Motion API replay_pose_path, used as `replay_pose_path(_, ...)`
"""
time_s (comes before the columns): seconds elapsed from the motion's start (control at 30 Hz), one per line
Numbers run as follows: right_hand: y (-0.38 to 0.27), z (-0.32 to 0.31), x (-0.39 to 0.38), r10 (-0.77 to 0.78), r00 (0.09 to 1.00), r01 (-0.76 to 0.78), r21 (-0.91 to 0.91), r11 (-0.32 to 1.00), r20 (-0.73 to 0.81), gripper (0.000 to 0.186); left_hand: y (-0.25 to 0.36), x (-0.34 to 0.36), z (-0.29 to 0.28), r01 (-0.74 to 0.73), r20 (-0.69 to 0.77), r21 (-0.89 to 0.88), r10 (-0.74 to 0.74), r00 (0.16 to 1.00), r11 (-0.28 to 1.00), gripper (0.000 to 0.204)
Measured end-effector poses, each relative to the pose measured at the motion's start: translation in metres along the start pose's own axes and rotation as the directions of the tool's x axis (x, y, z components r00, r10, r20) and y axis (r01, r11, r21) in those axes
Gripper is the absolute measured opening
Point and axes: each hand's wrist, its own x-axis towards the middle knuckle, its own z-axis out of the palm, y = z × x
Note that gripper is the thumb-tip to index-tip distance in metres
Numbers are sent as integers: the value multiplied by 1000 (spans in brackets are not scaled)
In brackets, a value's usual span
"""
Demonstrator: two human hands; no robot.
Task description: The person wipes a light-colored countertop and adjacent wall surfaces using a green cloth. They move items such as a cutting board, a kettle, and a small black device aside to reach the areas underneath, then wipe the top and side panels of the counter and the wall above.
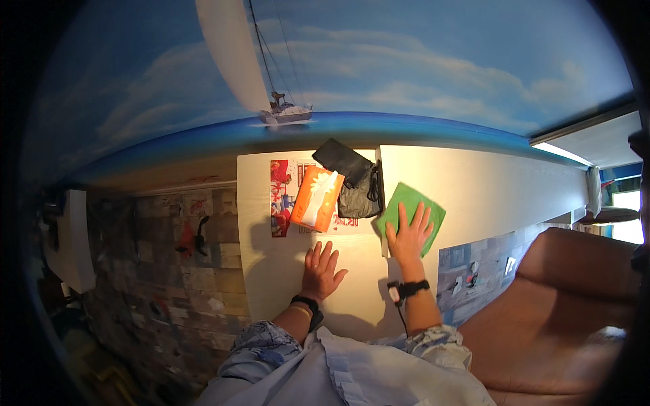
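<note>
Head view, left hand [323, 272]: holding fingers apart near pack [308, 196]
Right hand [410, 235]: resting on cloth [410, 194], fingers standing apart
Pack: lying toward table's [487, 196] back edge

the left hand [321, 272] is palm down, fingers slightly spread and pointing forward, its thumb stuck out to the right. its forearm [291, 321] slants inward from the lower left. the right hand [409, 238], also palm down, reaches farther forward, fingers fanned a little, thumb out to the left. its forearm [424, 314] leans slightly inward. the two hands are apart.
</note>
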Motion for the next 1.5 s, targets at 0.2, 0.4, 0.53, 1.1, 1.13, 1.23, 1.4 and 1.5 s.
replay_pose_path(0.2, 5, 18, 138, 83, 996, -83, -23, 996, 31, 62, 3, 0, 0, 16, 24, 30, -17, 1000, 999, 62)
replay_pose_path(0.4, 12, 20, 109, 1, 999, -2, -21, 1000, -53, 59, 2, -3, 7, 15, 27, 67, -17, 999, 998, 65)
replay_pose_path(0.53, 9, 12, -2, -20, 996, 23, 40, 999, -87, 58, -2, -5, 13, -16, -16, 66, 17, 1000, 998, 69)
replay_pose_path(1.1, 99, 20, 62, 371, 921, -381, -82, 921, -120, 55, -5, -7, 15, -19, -24, 50, 20, 1000, 999, 71)
replay_pose_path(1.13, 89, 22, 57, 307, 942, -319, -81, 944, -137, 55, -5, -8, 15, -17, -24, 57, 18, 1000, 998, 71)
replay_pose_path(1.23, 57, 24, 21, 117, 978, -131, -73, 989, -170, 55, -4, -7, 15, -20, -31, 71, 22, 999, 997, 70)
replay_pose_path(1.4, 49, 13, -17, -43, 992, 46, 19, 999, -118, 55, -4, -6, 14, -31, -58, 70, 35, 998, 997, 71)
replay_pose_path(1.5, 64, 12, -3, 39, 998, -42, -61, 997, -42, 54, -3, -5, 13, -22, -59, 46, 24, 998, 999, 68)
